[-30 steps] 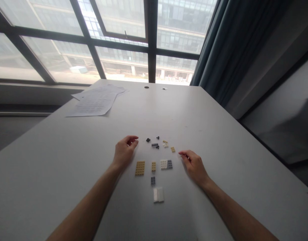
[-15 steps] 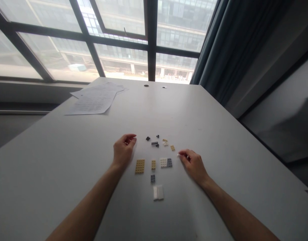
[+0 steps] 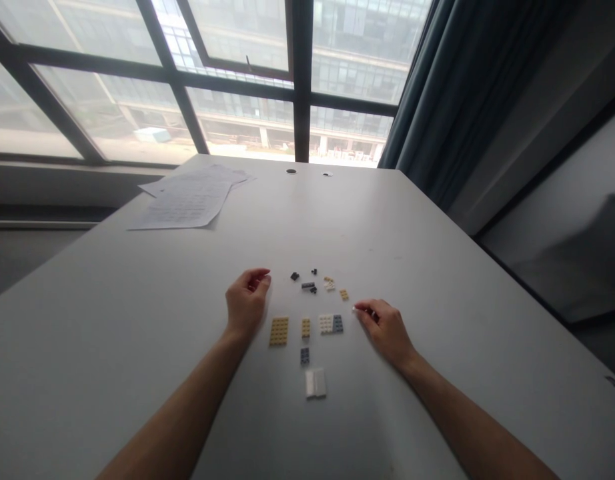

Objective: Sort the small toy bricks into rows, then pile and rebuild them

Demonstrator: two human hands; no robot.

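Observation:
My left hand point(image 3: 246, 300) rests on its side on the table, fingers loosely curled, with a gap between thumb and forefinger and nothing seen between them. Nearest to it is a tan studded plate point(image 3: 279, 331). My right hand point(image 3: 383, 327) pinches a small white brick piece point(image 3: 354, 309) at its fingertips. Between the hands are a narrow tan plate point(image 3: 305, 327), a white studded plate point(image 3: 326, 324) touching a grey one point(image 3: 338, 324), and a dark grey plate point(image 3: 305, 356). Closest to me lies a smooth white piece point(image 3: 316, 383).
Beyond these lie several small black and grey pieces point(image 3: 307, 285), some white and tan bits point(image 3: 329, 284) and a small tan plate point(image 3: 344, 294). Printed papers point(image 3: 180, 203) cover the table's far left. Windows and a dark curtain point(image 3: 432, 100) stand behind the white table point(image 3: 287, 213).
Both hands and the pieces stay practically where they were. The whole view has shifted very slightly.

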